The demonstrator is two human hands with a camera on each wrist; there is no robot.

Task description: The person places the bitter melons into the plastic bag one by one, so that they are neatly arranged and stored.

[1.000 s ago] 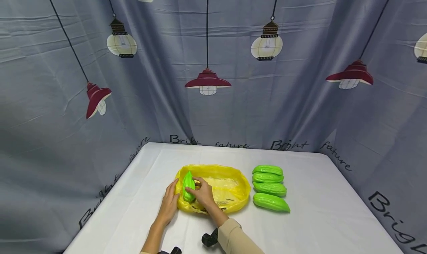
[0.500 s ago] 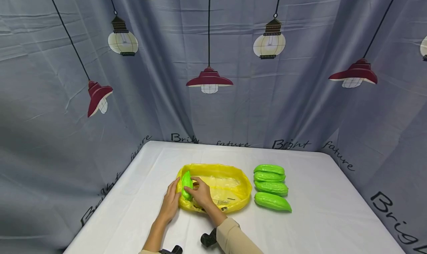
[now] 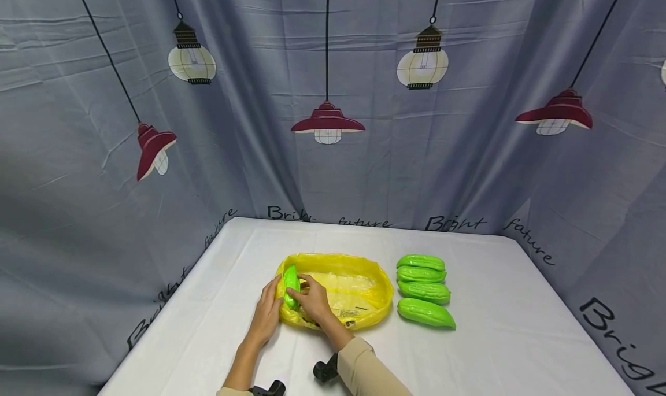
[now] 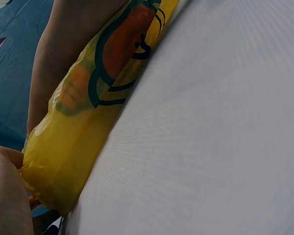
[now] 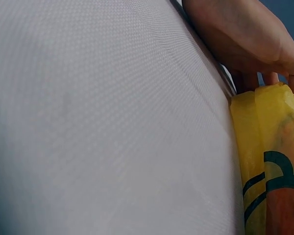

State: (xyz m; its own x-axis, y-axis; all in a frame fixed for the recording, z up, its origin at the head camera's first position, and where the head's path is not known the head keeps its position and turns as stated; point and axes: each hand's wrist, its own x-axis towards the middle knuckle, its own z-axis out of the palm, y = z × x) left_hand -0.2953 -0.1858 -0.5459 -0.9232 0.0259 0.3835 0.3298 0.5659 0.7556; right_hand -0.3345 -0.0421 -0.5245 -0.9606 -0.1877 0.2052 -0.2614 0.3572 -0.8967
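A yellow plastic bag [image 3: 372, 269], its mouth spread into a wide oval, lies on the white table. Within its left end stands a green bitter melon [image 3: 292, 277], lengthwise away from me. My right hand [image 3: 315, 303] reaches over the bag's near rim and pinches that melon between thumb and fingers. At the bag's left end, my left hand [image 3: 266, 312] grips the rim, thumb on the near side. In the left wrist view, the left hand [image 4: 10, 191] is at the bag's end; printed orange and dark shapes mark the bag's side [image 4: 83, 142].
Several more bitter melons [image 3: 424, 292] lie in a column right of the bag, the nearest one [image 3: 426, 313] slightly apart. The white table [image 3: 494, 338] is bordered by a grey curtain [image 3: 333, 176] printed with lamps. Black wrist mounts [image 3: 326, 369] sit by the forearms.
The bitter melon in my right hand has shifted slightly left and lower against the bag's left end. My left hand has stayed at the rim.
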